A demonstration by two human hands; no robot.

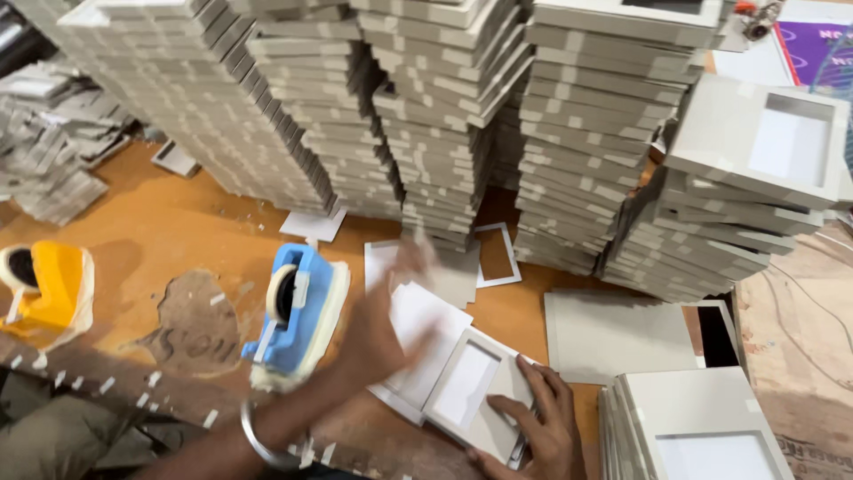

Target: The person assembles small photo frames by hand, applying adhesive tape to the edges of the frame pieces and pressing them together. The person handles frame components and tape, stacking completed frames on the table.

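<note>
Right hand: the right hand lies flat, fingers spread, pressing on the lower edge of a grey windowed frame; it grips nothing.
Left hand: the left hand is blurred, open over a white card sheet, a metal bangle on its wrist; whether it pinches the sheet cannot be told.
Frame: grey card, rectangular, with a pale window cut in its middle; it lies tilted on the orange table, partly over the white sheet.
Near: a blue tape dispenser just left of the left hand; a yellow dispenser well apart at the left edge.
Behind: tall stacks of grey frames wall off the back.
Right: a flat grey board and a low pile of frames.
</note>
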